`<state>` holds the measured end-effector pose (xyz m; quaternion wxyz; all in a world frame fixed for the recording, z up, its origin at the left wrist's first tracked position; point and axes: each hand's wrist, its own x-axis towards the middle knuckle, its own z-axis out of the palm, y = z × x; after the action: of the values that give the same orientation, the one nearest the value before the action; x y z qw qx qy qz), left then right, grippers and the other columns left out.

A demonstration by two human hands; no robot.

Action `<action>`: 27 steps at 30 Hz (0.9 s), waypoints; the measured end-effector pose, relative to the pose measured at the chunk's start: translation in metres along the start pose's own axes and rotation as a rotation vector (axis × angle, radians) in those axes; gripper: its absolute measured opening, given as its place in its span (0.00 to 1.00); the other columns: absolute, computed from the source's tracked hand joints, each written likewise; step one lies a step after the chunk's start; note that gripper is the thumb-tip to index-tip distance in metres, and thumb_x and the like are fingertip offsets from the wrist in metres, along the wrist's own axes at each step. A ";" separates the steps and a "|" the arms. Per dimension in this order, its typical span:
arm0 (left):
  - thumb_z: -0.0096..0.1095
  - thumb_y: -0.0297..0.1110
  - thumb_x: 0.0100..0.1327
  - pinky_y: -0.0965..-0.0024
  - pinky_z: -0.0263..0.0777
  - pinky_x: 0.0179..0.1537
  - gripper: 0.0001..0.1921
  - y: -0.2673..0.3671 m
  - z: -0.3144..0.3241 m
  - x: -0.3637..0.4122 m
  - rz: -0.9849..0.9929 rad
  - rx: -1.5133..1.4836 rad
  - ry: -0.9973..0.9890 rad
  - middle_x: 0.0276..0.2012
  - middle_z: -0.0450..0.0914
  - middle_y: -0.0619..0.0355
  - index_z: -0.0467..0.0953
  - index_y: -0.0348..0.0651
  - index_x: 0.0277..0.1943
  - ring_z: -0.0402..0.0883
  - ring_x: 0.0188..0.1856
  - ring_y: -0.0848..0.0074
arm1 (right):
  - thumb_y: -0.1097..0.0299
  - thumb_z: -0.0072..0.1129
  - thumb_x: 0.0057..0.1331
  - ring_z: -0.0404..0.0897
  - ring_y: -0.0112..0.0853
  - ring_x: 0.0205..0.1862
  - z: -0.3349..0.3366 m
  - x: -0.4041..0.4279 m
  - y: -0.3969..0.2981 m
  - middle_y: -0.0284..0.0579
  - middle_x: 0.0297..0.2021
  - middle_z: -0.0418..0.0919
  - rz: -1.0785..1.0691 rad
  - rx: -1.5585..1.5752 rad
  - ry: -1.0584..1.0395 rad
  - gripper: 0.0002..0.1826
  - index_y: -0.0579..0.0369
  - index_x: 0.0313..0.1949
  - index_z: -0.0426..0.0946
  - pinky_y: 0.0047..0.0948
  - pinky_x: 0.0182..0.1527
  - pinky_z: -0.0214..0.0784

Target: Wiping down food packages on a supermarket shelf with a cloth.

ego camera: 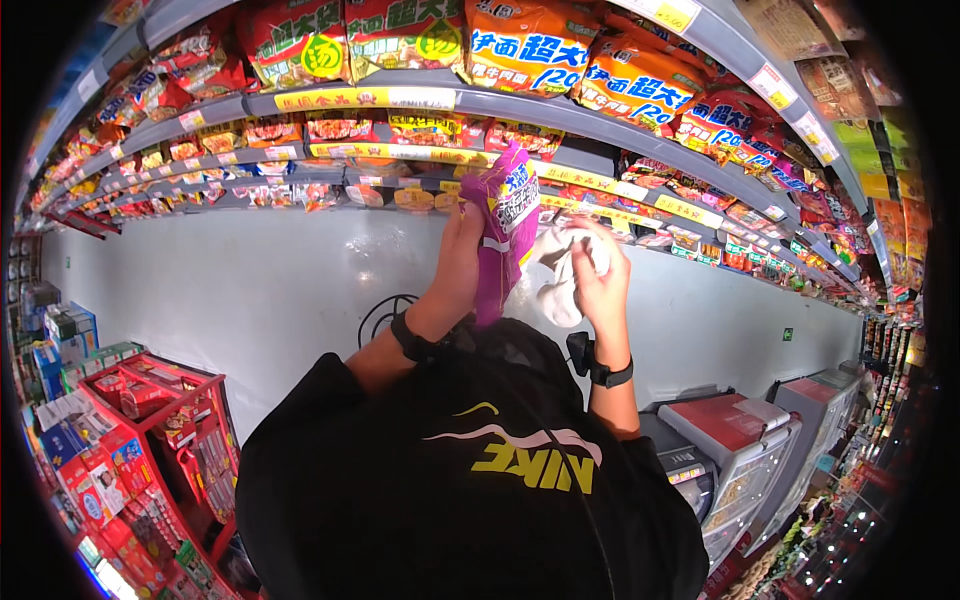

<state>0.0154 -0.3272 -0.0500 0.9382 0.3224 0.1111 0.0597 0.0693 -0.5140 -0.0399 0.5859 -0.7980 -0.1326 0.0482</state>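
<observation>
A purple packet of instant noodles [501, 232] stands on edge in my left hand [455, 259], which grips it along its left side. The packet bears writing, and its far end reaches up in front of the shelf's yellow label strip. In my right hand [604, 274] is a bunched white cloth [561, 289], pinched between thumb and fingers, just right of the packet. A narrow gap seems to part the cloth from the packet. Above both hands, orange noodle packets [529, 49] and red-and-green noodle packets [405, 37] line the grey shelf [495, 105].
Lower shelf tiers hold more packaged food [274, 133]. Behind me on the left stands a red display rack [150, 420] with boxes. Chest freezers [731, 431] stand behind me on the right. Pale floor [300, 277] lies below the hands, with a black cable [379, 315] near my left wrist.
</observation>
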 end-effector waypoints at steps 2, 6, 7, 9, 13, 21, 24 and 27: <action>0.43 0.41 0.78 0.76 0.75 0.41 0.21 -0.004 -0.001 -0.001 0.064 0.116 0.006 0.44 0.77 0.58 0.61 0.40 0.66 0.78 0.39 0.81 | 0.76 0.55 0.63 0.80 0.30 0.46 0.000 -0.009 -0.028 0.46 0.43 0.83 -0.103 -0.037 -0.161 0.15 0.64 0.49 0.79 0.29 0.51 0.70; 0.51 0.40 0.75 0.74 0.68 0.55 0.29 -0.003 0.003 -0.009 0.195 0.415 0.046 0.60 0.68 0.56 0.53 0.38 0.72 0.70 0.55 0.79 | 0.69 0.74 0.50 0.82 0.45 0.49 0.038 -0.014 -0.062 0.53 0.47 0.81 -0.220 -0.179 -0.198 0.29 0.61 0.53 0.77 0.37 0.53 0.73; 0.51 0.40 0.75 0.74 0.68 0.55 0.29 -0.005 0.004 -0.008 0.199 0.404 0.029 0.60 0.68 0.56 0.53 0.38 0.72 0.70 0.55 0.79 | 0.66 0.78 0.45 0.81 0.47 0.51 0.040 -0.017 -0.066 0.54 0.49 0.80 -0.231 -0.249 -0.146 0.35 0.61 0.54 0.76 0.38 0.54 0.73; 0.53 0.44 0.74 0.73 0.65 0.59 0.32 0.003 0.007 -0.009 0.149 0.346 -0.020 0.62 0.66 0.56 0.52 0.38 0.73 0.67 0.59 0.78 | 0.64 0.82 0.41 0.80 0.49 0.53 0.042 -0.015 -0.065 0.55 0.51 0.79 -0.234 -0.290 -0.126 0.41 0.61 0.56 0.74 0.40 0.56 0.73; 0.53 0.46 0.74 0.69 0.62 0.63 0.34 -0.006 0.000 -0.006 0.294 0.489 -0.021 0.64 0.64 0.53 0.52 0.37 0.73 0.66 0.63 0.74 | 0.65 0.81 0.42 0.81 0.46 0.52 0.032 0.000 -0.052 0.55 0.52 0.80 -0.232 -0.263 -0.241 0.39 0.60 0.55 0.76 0.37 0.55 0.73; 0.53 0.26 0.71 0.68 0.67 0.61 0.29 0.000 0.010 0.010 0.328 0.478 0.030 0.66 0.67 0.50 0.53 0.41 0.72 0.70 0.62 0.72 | 0.83 0.65 0.54 0.81 0.24 0.37 -0.034 0.018 -0.019 0.39 0.37 0.84 0.069 0.147 -0.480 0.18 0.63 0.46 0.79 0.28 0.44 0.74; 0.53 0.21 0.69 0.72 0.70 0.55 0.28 -0.008 0.026 0.025 0.281 0.459 0.160 0.60 0.74 0.51 0.57 0.39 0.70 0.77 0.54 0.77 | 0.84 0.65 0.54 0.79 0.27 0.44 -0.070 0.029 0.007 0.40 0.42 0.83 0.023 0.177 -0.523 0.22 0.63 0.50 0.77 0.29 0.49 0.72; 0.54 0.21 0.69 0.74 0.70 0.54 0.23 -0.024 0.036 0.044 0.139 0.401 0.023 0.54 0.80 0.54 0.64 0.36 0.66 0.78 0.51 0.80 | 0.82 0.69 0.53 0.79 0.26 0.45 -0.103 0.043 0.027 0.41 0.45 0.83 -0.048 0.030 -0.472 0.24 0.63 0.51 0.77 0.30 0.51 0.72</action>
<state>0.0680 -0.3595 -0.0447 0.8474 0.5090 0.1090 0.1046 0.1386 -0.6050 -0.0305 0.5515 -0.7523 -0.2842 0.2215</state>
